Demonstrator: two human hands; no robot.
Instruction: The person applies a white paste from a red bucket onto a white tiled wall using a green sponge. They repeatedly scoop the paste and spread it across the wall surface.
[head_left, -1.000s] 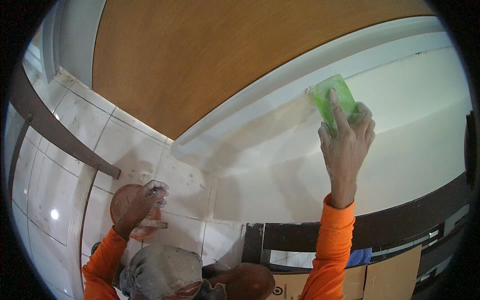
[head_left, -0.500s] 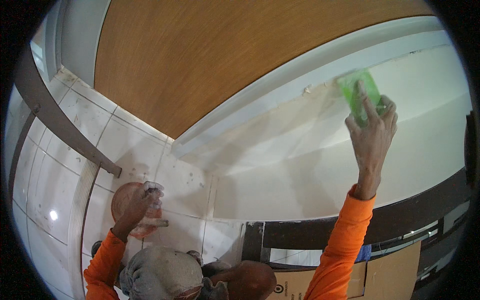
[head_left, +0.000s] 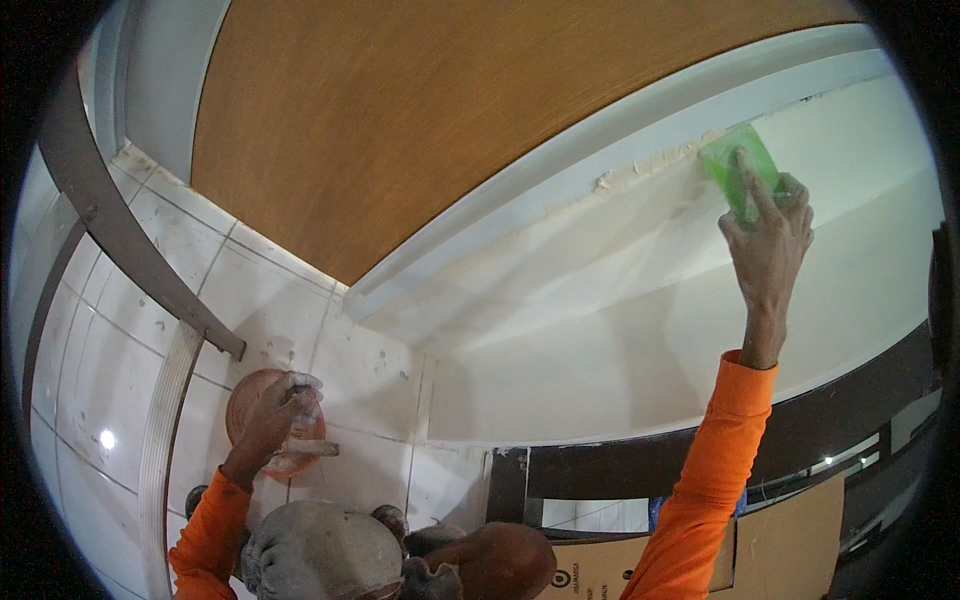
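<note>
Green and flat, the spreader (head_left: 742, 160), gripped by the right hand (head_left: 768, 235), lay against the pale wall (head_left: 860, 150) beside ragged filler (head_left: 650, 168), where even pressure seemed best; whether the left hand (head_left: 280, 412) held anything was unclear.

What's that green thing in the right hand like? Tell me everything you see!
The green spreader is a thin, flat, roughly four-sided sheet that looks like plastic, with pale smudges. It sits tilted, its upper end apparently against the pale wall, where a bumpy cream ridge meets its left corner. The right hand grips its lower part, one finger along its face.
</note>
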